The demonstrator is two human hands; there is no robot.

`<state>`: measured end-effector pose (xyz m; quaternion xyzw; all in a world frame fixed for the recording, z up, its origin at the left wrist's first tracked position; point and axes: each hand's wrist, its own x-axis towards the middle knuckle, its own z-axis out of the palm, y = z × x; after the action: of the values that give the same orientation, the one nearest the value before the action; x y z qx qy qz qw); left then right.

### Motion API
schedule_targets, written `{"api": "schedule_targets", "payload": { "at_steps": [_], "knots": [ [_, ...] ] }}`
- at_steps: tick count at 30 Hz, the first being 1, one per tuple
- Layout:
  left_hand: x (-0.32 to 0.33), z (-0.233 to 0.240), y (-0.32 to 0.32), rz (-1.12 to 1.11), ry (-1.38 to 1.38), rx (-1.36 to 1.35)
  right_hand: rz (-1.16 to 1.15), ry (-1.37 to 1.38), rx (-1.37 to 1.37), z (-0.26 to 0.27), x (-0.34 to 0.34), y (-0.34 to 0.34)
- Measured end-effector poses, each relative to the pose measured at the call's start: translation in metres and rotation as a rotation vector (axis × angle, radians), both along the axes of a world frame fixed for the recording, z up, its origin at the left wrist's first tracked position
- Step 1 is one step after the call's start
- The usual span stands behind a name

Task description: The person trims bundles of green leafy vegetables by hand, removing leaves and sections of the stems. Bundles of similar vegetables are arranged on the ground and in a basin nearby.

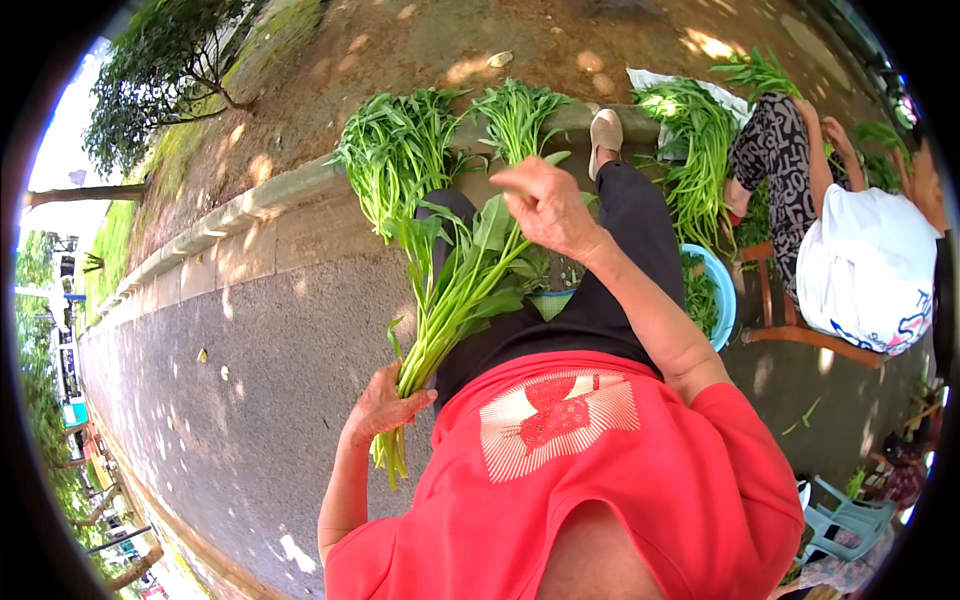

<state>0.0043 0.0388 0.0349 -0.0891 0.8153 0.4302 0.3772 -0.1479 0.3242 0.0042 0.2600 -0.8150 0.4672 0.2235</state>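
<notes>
My left hand (384,403) is closed around the lower stems of a bunch of leafy greens (454,319) that looks like water spinach. The bunch slants across my left thigh, its leaves pointing up and away from me and its cut ends sticking out below my fist. Over the leafy tips hovers my right hand (553,204), with the index finger stretched out and the other fingers curled. Whether it pinches a leaf is hidden from this angle. Beyond my knees, a large pile of greens (397,146) and a smaller bunch (519,112) rest on the kerb.
On my right, a blue basin (724,296) holds leaves. More long-stemmed greens (694,150) drape over a white sack (731,97). A person in a white shirt (866,259) sits beside it on a wooden chair (817,337). Pale blue plastic chairs (847,525) stand behind.
</notes>
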Motion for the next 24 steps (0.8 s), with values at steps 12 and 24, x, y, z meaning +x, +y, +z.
{"api": "schedule_targets", "payload": {
  "at_steps": [12,24],
  "knots": [
    [0.003,-0.003,-0.001,0.017,0.019,0.055,0.134,-0.327,0.100,-0.036,-0.002,0.006],
    [0.007,-0.010,0.000,0.024,0.031,0.049,-0.080,-0.576,-0.161,-0.053,-0.005,0.005]
  ]
}}
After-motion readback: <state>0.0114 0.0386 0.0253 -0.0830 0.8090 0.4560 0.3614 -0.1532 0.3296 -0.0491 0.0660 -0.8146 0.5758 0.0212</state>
